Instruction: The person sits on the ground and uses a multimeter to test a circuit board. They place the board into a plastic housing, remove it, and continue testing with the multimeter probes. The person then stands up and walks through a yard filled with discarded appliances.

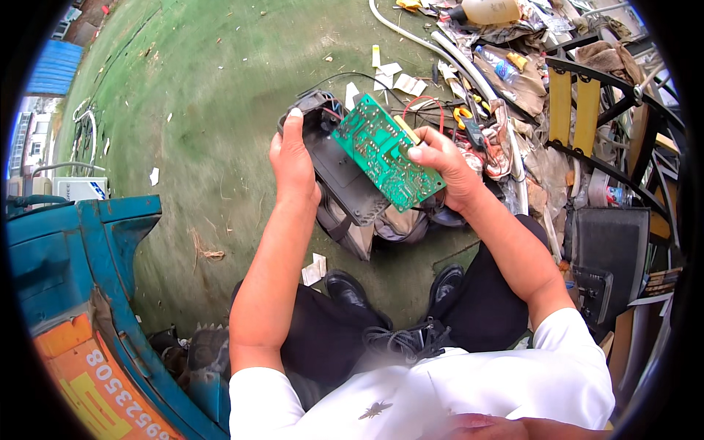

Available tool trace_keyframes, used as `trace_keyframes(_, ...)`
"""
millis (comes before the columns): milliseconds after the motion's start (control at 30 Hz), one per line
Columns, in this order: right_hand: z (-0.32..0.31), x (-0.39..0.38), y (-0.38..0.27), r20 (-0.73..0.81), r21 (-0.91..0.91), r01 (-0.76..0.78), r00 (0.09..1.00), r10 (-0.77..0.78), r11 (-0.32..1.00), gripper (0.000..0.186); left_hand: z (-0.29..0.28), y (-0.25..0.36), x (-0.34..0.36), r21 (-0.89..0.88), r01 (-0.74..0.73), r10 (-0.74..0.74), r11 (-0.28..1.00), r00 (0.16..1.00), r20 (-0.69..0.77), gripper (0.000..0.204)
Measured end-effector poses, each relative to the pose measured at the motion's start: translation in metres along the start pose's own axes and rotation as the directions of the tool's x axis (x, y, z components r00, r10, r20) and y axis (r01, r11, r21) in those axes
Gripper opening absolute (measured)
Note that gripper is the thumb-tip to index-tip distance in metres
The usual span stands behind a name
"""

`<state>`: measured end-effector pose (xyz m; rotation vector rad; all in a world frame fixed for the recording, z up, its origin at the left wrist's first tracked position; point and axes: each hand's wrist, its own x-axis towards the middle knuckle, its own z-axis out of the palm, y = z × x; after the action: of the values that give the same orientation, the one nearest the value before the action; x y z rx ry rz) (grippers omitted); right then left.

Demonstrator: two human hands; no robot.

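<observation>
A black plastic housing (345, 180) is held by my left hand (295, 158), with the thumb on its upper corner and the fingers hidden behind it. My right hand (451, 167) pinches the right edge of a green circuit board (385, 158), thumb on top. The board is tilted and overlaps the right side of the housing, its solder side facing up. Thin dark and red wires show near the housing's top; I cannot tell whether they join the two parts. Below both lies a dark and beige bag (352, 227) on the green floor.
Right of the bag lie a yellow-and-black clamp meter (469, 126), tangled wires and a pale hose (477, 73). Beyond are heaped scrap, a plastic bottle (499, 67) and a black frame with yellow slats (572, 106). A teal metal vehicle body (66, 249) stands at left.
</observation>
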<state>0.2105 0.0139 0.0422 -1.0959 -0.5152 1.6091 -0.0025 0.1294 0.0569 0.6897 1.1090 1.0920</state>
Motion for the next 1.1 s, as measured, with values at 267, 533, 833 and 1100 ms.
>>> trace_keyframes(267, 0.001, -0.002, -0.01, -0.089, -0.164, 0.281, 0.95, -0.298, 0.946, 0.054, 0.004, -0.003, -0.002, 0.088, -0.011, 0.011, 0.996, 1.0, 0.003, 0.033)
trace_keyframes(533, 0.009, -0.008, 0.009, 0.223, -0.79, 0.555, 0.658, -0.719, 0.262, 0.058, 0.01, -0.009, -0.008, -0.035, 0.108, -0.104, 0.994, 0.989, 0.108, 0.044)
trace_keyframes(833, 0.033, -0.026, 0.014, 0.291, -0.851, 0.515, 0.625, -0.725, 0.103, 0.055, 0.007, -0.018, -0.006, -0.218, 0.142, -0.082, 0.966, 0.961, 0.262, 0.057)
trace_keyframes(1100, 0.033, -0.029, 0.007, 0.338, -0.838, 0.545, 0.56, -0.756, 0.029, 0.036, 0.008, -0.01, -0.009, -0.229, 0.106, -0.035, 0.968, 0.955, 0.294, 0.06)
